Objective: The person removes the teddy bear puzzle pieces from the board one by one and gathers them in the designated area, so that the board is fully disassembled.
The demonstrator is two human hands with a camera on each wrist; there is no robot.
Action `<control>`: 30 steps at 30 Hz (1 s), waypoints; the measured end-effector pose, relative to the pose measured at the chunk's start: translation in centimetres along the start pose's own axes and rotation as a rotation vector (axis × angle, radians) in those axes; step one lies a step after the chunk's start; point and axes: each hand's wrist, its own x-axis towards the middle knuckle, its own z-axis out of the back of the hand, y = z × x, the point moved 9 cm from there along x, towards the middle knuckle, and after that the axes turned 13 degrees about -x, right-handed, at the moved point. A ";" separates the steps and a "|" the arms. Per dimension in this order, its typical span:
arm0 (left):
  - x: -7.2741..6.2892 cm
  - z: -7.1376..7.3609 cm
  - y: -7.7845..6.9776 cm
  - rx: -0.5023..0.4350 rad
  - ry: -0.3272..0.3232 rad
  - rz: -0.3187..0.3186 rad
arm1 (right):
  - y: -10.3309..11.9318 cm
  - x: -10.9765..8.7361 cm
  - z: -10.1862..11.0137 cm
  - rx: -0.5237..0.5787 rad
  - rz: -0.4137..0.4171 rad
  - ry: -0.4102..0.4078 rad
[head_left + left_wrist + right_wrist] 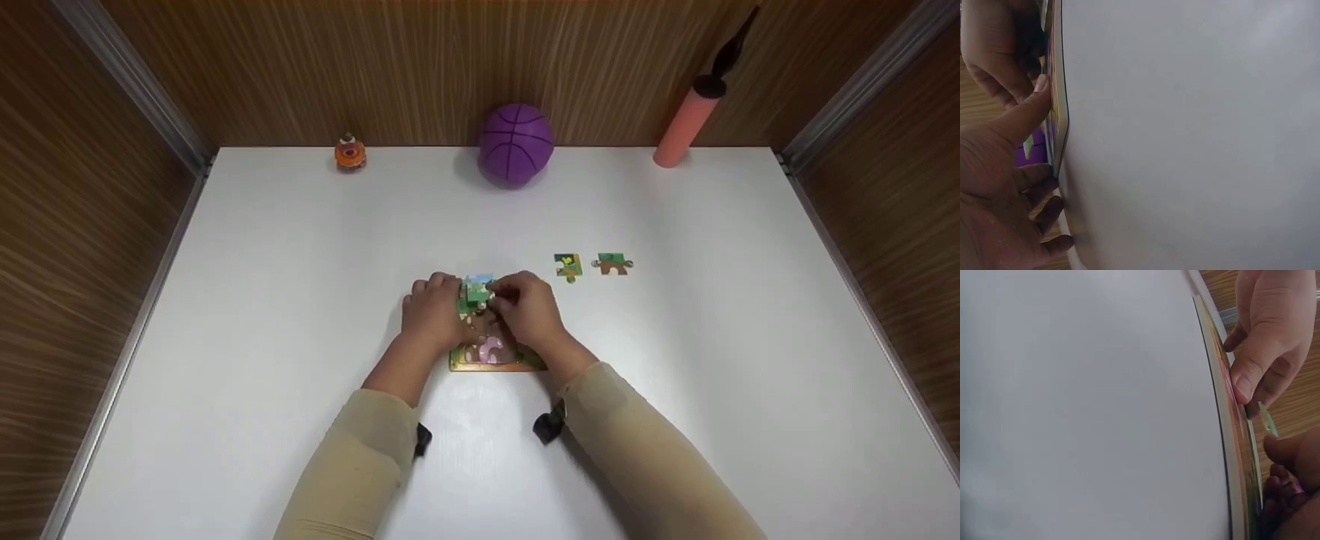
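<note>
A shallow jigsaw puzzle board (487, 367) with a brown, green and pink picture lies on the white table. My left hand (433, 311) holds its left side, the thumb across the picture and the other fingers along the edge. Over the upper part of the board, my right hand (531, 309) pinches a green and light-blue puzzle piece (478, 291) between thumb and fingers. That piece stands tilted above the board in the right wrist view, where its thin edge shows. Part of the picture is hidden under both hands.
Two loose puzzle pieces, one green and yellow (568, 266) and one green and brown (613, 264), lie right of the board. Along the back wall stand a small orange toy (350, 153), a purple ball (516, 145) and a pink hand pump (686, 126).
</note>
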 end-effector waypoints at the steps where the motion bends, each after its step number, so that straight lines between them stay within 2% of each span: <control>1: 0.0 0.0 0.0 0.001 -0.001 -0.002 | -0.2 0.0 0.3 0.016 0.005 -0.020; 5: -0.1 0.0 0.0 -0.009 0.002 -0.008 | -1.4 0.0 2.0 0.054 -0.001 -0.090; 11: -0.1 -0.2 0.1 -0.012 0.008 0.002 | -3.9 -0.1 4.8 0.079 -0.053 -0.144; 17: -0.1 -0.2 0.3 -0.011 0.001 0.009 | -6.1 0.0 7.3 0.043 -0.056 -0.207; 24: -0.1 -0.1 0.3 -0.022 0.013 0.009 | -8.7 -0.2 9.9 0.021 -0.118 -0.267; 30: 0.0 -0.1 0.3 -0.024 0.021 0.011 | -11.8 0.0 11.9 0.019 -0.205 -0.277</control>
